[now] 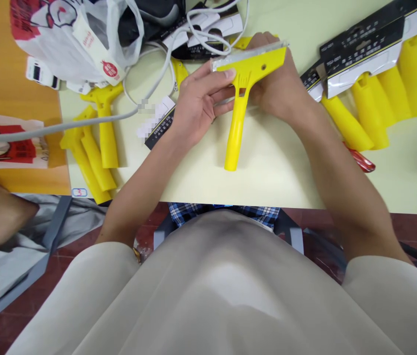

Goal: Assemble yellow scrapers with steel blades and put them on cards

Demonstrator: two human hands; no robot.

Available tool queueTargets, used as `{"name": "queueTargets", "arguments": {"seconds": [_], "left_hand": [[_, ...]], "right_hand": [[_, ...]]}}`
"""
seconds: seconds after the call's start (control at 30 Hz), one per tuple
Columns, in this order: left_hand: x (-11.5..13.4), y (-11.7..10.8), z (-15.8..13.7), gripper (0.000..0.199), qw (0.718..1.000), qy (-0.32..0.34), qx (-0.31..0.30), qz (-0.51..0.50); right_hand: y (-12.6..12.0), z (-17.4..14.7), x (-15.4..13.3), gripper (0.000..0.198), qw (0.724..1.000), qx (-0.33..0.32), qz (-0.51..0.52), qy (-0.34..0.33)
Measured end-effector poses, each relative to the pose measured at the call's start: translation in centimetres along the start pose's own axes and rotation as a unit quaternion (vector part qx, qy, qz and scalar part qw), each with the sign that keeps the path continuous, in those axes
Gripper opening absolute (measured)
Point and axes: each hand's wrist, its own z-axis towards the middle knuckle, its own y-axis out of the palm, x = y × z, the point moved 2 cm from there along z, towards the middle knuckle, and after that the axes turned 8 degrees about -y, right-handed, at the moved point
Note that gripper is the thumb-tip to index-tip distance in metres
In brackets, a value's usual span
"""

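Yellow blade scraper (pixel 244 81): over pale tabletop (pixel 193 177), handle end nearest | left hand (pixel 198 101): pinching scraper head's left end, thumb in front | right hand (pixel 277 88): behind head's right end, closure hidden, cannot tell | beyond: white cable (pixel 164 74), printed plastic bag (pixel 64 49)

The scraper (pixel 244 81) is yellow. The surface (pixel 286 172) is pale green. The packaging card (pixel 365 61) is black and white. The fabric (pixel 182 213) is blue plaid.

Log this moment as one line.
left hand: holds yellow scraper | right hand: partly hidden behind it | far right: black-and-white cards, yellow handles
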Motion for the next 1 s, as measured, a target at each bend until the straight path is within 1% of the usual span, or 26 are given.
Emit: {"name": "queueTargets", "arguments": {"seconds": [0.03,0.07,0.17,0.2,0.27,0.3,0.37,0.47,0.53,0.57,0.67,0.77,0.83,0.9,0.97,1.0], "left_hand": [[0.0,-0.1,0.1,0.015,1.0,0.003,0.0,0.001],[0.0,-0.2,0.3,0.016,1.0,0.004,0.001,0.004],[-0.1,-0.5,0.8,0.021,1.0,0.0,0.017,0.021],[-0.2,-0.6,1.0,0.022,0.999,-0.001,0.022,0.028],[-0.4,-0.7,1.3,0.021,0.999,0.002,0.026,0.036],[-0.6,-0.7,1.4,0.021,0.999,0.004,0.025,0.038],[-0.9,-0.7,1.6,0.021,0.999,0.003,0.025,0.042],[-1.3,-0.4,1.6,0.023,0.999,-0.007,0.024,0.037],[-1.3,-0.1,1.5,0.026,1.0,-0.008,0.018,0.022],[-1.3,0.0,1.4,0.026,1.0,-0.01,0.011,0.017],[-1.3,0.3,1.1,0.026,1.0,-0.012,-0.008,0.004],[-1.3,0.3,0.9,0.02,1.0,-0.015,-0.017,0.0],[-1.2,0.3,0.9,0.018,1.0,-0.019,-0.018,0.006],[-1.2,0.3,0.8,0.018,1.0,-0.019,-0.012,0.01],[-1.1,0.3,0.8,0.019,1.0,-0.019,-0.006,0.011],[-1.1,0.3,0.8,0.02,1.0,-0.017,-0.005,0.01]], "right_hand": [[-0.1,0.3,0.1,0.031,1.0,-0.001,0.006,0.007],[-0.1,0.6,0.3,0.028,1.0,-0.008,0.016,0.014],[0.1,1.5,0.8,0.011,0.997,-0.038,0.058,0.038],[0.2,1.6,0.9,0.011,0.996,-0.041,0.066,0.04],[0.5,1.4,0.9,0.022,0.997,-0.028,0.063,0.025],[0.5,1.1,0.9,0.025,0.998,-0.019,0.052,0.011],[0.6,0.3,0.7,0.025,0.999,-0.002,0.027,-0.022],[0.3,-1.3,0.6,0.014,0.998,0.03,0.019,-0.05],[0.1,-2.1,0.7,0.008,0.997,0.047,0.024,-0.054],[0.1,-2.5,0.7,0.009,0.997,0.049,0.023,-0.056],[0.1,-3.4,0.9,0.012,0.997,0.042,0.023,-0.059],[-0.2,-4.5,1.1,0.016,0.997,0.034,0.054,-0.033],[-0.7,-5.5,1.2,0.021,0.995,0.065,0.067,-0.022],[-1.4,-6.6,1.3,0.029,0.988,0.136,0.06,-0.041],[-2.1,-7.7,1.4,0.038,0.974,0.21,0.056,-0.06],[-2.2,-8.1,1.5,0.039,0.969,0.234,0.062,-0.059]]}}
